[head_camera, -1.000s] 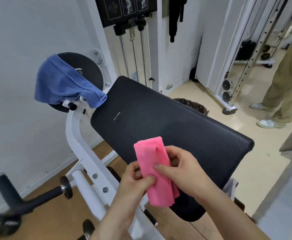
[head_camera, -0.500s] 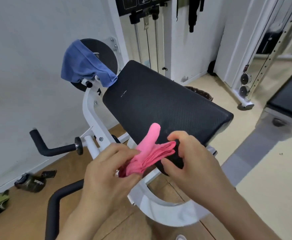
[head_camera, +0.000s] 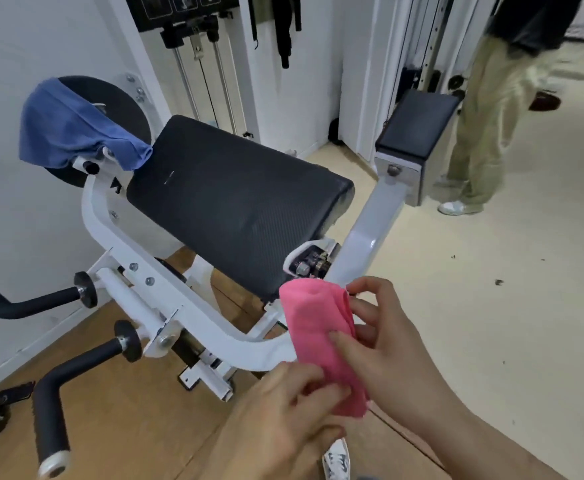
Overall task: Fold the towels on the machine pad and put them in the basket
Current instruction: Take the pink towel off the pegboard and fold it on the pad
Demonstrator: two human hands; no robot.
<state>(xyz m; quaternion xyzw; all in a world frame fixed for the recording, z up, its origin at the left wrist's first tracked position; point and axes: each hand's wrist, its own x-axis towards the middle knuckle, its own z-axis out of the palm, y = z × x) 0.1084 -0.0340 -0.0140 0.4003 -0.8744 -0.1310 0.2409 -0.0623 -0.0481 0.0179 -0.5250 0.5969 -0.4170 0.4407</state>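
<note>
Both forearms came in from the bottom edge and met low and right of centre, in front of the near corner of the black machine pad (head_camera: 238, 206). The left hand (head_camera: 290, 407) was palm-down with its fingers curled, pinching the lower end of the pink towel (head_camera: 321, 341) from the left. The right hand (head_camera: 384, 344) came from the right, its thumb pressed on the towel's front face and its fingers wrapped around the far edge, with the upper fingers spread loosely near the top. The towel was held in the air, clear of the pad, folded into a narrow bundle whose long axis ran almost upright, tilted so that the rounded top leaned left toward the pad and the bottom end pointed down and right. A blue towel (head_camera: 76, 129) hung draped over the round black disc at the machine's upper left, just beside the pad's far corner.
</note>
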